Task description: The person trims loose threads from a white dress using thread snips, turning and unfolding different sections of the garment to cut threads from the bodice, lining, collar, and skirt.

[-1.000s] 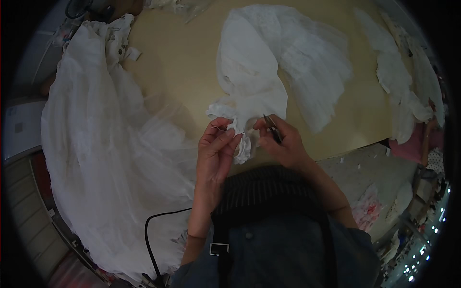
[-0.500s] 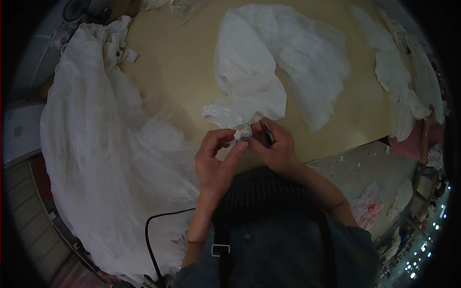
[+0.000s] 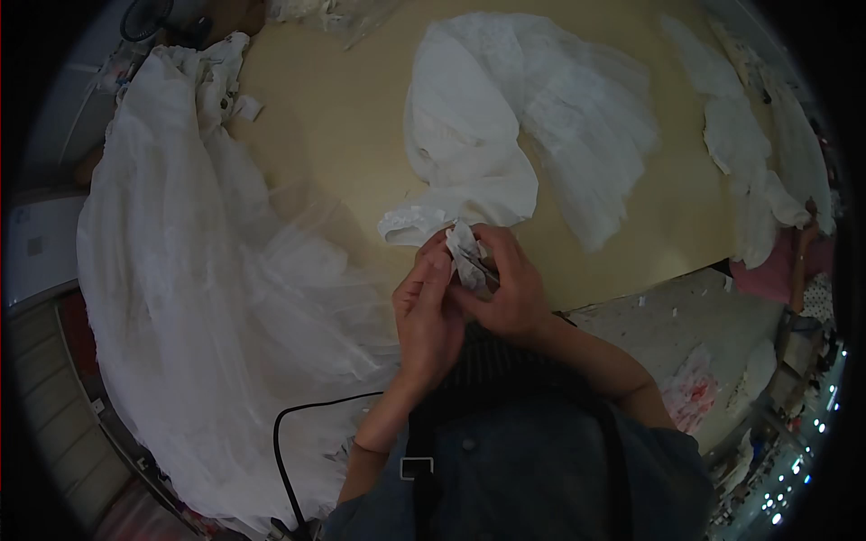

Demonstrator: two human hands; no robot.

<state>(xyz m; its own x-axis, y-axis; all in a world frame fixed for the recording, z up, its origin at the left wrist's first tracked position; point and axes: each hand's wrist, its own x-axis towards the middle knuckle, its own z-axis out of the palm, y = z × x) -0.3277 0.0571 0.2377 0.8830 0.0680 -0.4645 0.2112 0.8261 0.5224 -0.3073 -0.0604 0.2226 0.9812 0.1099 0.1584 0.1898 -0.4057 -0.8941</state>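
Note:
A white garment [image 3: 469, 117] with a sheer tulle part [image 3: 595, 135] lies on the tan table, its narrow end reaching my hands. My left hand [image 3: 430, 311] pinches the left side of a small gathered white piece [image 3: 465, 252]. From the right, my right hand [image 3: 511, 288] grips the same piece, fingers bent round it. A thin metal tool tip [image 3: 490, 270] shows between the right fingers; most of that tool is hidden. Just beyond my left hand lies a ruffled white loop [image 3: 410, 224] of the garment.
A large white tulle dress [image 3: 198, 270] covers the left side. White cloth [image 3: 740, 135] lies along the right of the tan table [image 3: 307, 108]. A black cable [image 3: 280, 446] curves at lower left. A fan [image 3: 144, 18] stands upper left. At right is another person's arm [image 3: 803, 257].
My hands have come together around the small white piece. The dark-handled tool, earlier plain in my right hand, is now mostly hidden. My left hand has turned and moved right.

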